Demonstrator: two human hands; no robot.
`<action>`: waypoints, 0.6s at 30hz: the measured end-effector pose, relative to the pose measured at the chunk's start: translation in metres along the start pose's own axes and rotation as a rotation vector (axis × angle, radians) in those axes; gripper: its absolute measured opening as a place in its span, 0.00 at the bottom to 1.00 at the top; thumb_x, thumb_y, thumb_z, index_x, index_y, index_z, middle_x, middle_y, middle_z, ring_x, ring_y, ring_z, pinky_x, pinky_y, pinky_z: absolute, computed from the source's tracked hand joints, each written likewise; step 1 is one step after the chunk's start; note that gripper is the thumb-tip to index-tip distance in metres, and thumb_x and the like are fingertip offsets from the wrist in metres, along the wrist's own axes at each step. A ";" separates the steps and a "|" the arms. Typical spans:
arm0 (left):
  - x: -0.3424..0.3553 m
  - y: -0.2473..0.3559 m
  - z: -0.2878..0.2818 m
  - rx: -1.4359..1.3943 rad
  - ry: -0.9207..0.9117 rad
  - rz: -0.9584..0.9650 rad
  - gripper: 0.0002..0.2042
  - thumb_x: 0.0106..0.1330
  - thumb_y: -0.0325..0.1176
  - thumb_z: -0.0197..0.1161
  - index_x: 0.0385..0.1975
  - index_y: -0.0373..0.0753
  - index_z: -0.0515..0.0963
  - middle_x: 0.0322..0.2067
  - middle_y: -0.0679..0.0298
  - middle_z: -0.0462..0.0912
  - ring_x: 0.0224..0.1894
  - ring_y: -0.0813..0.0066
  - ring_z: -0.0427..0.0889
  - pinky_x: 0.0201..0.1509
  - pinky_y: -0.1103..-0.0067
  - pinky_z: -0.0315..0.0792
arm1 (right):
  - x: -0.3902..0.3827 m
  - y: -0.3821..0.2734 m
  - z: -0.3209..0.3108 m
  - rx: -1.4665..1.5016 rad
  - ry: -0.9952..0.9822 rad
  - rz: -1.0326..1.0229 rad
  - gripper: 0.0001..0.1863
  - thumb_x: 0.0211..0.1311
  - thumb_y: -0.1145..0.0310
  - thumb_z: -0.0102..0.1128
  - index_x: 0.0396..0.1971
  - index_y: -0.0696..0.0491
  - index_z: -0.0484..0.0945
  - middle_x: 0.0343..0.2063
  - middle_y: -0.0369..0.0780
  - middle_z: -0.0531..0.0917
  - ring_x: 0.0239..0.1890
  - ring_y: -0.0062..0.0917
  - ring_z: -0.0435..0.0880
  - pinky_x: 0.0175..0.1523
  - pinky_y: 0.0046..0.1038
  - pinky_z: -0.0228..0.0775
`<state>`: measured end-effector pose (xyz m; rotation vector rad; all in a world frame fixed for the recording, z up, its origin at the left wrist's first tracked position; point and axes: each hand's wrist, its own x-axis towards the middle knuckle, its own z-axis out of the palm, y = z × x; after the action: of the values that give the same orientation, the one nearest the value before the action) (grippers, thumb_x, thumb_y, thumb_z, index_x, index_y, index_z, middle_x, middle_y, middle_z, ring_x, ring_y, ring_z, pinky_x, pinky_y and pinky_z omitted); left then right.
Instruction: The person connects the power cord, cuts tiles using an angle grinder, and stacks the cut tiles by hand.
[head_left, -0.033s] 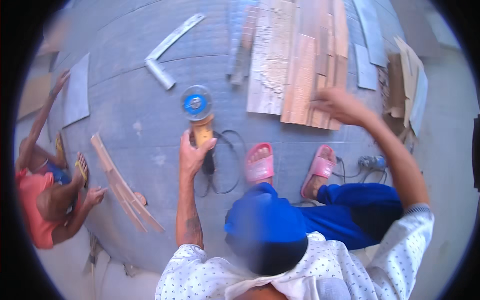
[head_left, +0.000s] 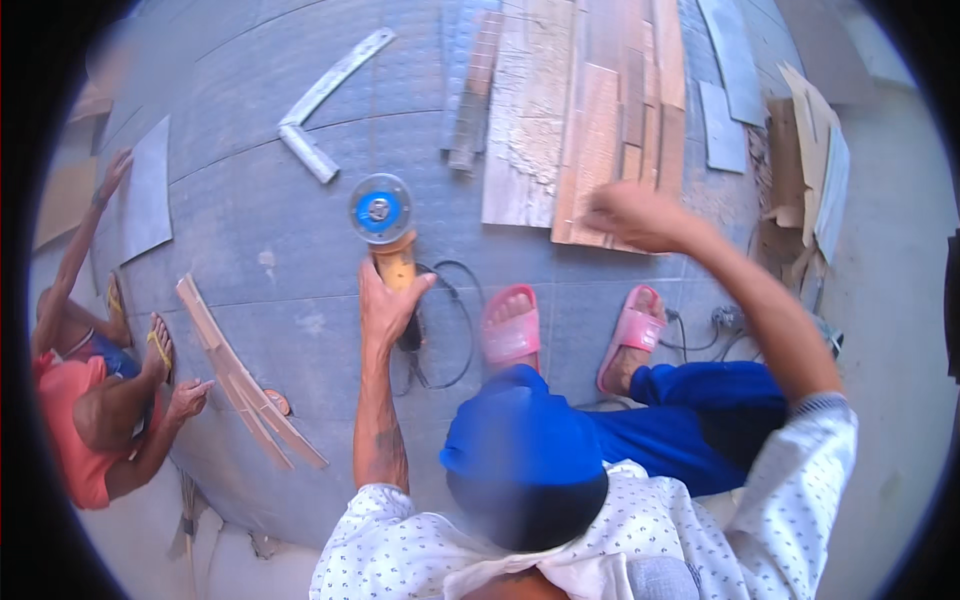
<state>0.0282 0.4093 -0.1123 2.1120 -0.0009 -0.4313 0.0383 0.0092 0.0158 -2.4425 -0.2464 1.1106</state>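
My left hand (head_left: 385,305) is wrapped round the yellow body of an angle grinder (head_left: 397,264). The grinder's disc (head_left: 379,209), blue at its centre, faces up, and a dark cord (head_left: 470,345) loops beside the handle. My right hand (head_left: 640,217) hovers over the near end of a panel of brown and orange wood-look strips (head_left: 590,150). Its fingers look bent but are smeared by motion, so whether they hold anything is unclear. A pale, rough-faced board (head_left: 520,150) lies just left of that panel.
A metal square (head_left: 330,100) lies on the grey tiled floor. Narrow strips (head_left: 240,375) rest at the left, near a seated person in orange (head_left: 90,420). Grey tiles (head_left: 722,125) and torn cardboard (head_left: 810,150) are at the right. Pink slippers (head_left: 512,325) are on my feet.
My right hand has swung left across the strip panel, and its fingers look more curled. My left hand still grips the grinder. The whole view has shifted slightly.
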 end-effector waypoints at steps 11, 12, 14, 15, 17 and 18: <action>0.011 0.039 0.009 -0.376 -0.088 -0.277 0.25 0.49 0.28 0.71 0.49 0.31 0.75 0.35 0.64 0.80 0.35 0.76 0.80 0.39 0.78 0.76 | 0.085 -0.176 0.207 1.331 0.361 -0.148 0.49 0.51 0.46 0.72 0.63 0.63 0.60 0.49 0.49 0.78 0.52 0.34 0.78 0.57 0.33 0.69; 0.009 0.050 0.008 -0.541 -0.054 -0.270 0.23 0.51 0.27 0.69 0.49 0.31 0.74 0.36 0.64 0.79 0.36 0.76 0.80 0.40 0.79 0.75 | 0.082 -0.173 0.200 1.387 0.247 -0.155 0.50 0.50 0.48 0.74 0.64 0.63 0.58 0.50 0.48 0.76 0.53 0.32 0.77 0.57 0.31 0.68; 0.007 0.071 0.002 -0.790 -0.017 -0.222 0.23 0.56 0.30 0.65 0.52 0.31 0.71 0.39 0.60 0.79 0.38 0.71 0.82 0.43 0.77 0.77 | 0.077 -0.166 0.182 1.510 0.103 -0.196 0.49 0.50 0.53 0.73 0.65 0.61 0.56 0.49 0.45 0.75 0.53 0.29 0.75 0.56 0.29 0.68; 0.008 0.081 -0.001 -0.774 -0.035 -0.222 0.23 0.56 0.30 0.65 0.52 0.31 0.71 0.39 0.60 0.79 0.38 0.71 0.82 0.43 0.77 0.77 | 0.075 -0.163 0.172 1.523 0.092 -0.267 0.49 0.50 0.53 0.73 0.65 0.61 0.56 0.49 0.45 0.75 0.53 0.29 0.75 0.56 0.29 0.68; 0.015 0.095 0.003 -1.362 -0.415 -0.139 0.25 0.57 0.35 0.64 0.53 0.31 0.70 0.42 0.55 0.79 0.40 0.66 0.82 0.46 0.72 0.78 | 0.067 -0.157 0.157 1.719 -0.054 -0.361 0.47 0.52 0.55 0.72 0.66 0.59 0.56 0.46 0.42 0.75 0.51 0.27 0.75 0.55 0.27 0.68; 0.023 0.100 0.001 -1.225 -0.395 -0.174 0.26 0.57 0.38 0.64 0.53 0.29 0.69 0.44 0.51 0.78 0.42 0.62 0.81 0.47 0.68 0.79 | 0.064 -0.156 0.153 1.717 0.014 -0.469 0.39 0.60 0.55 0.66 0.66 0.55 0.59 0.43 0.38 0.77 0.49 0.25 0.76 0.52 0.26 0.70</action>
<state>0.0663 0.3495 -0.0384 0.8101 0.1743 -0.7102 -0.0313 0.2177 -0.0431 -0.7791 0.1363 0.5593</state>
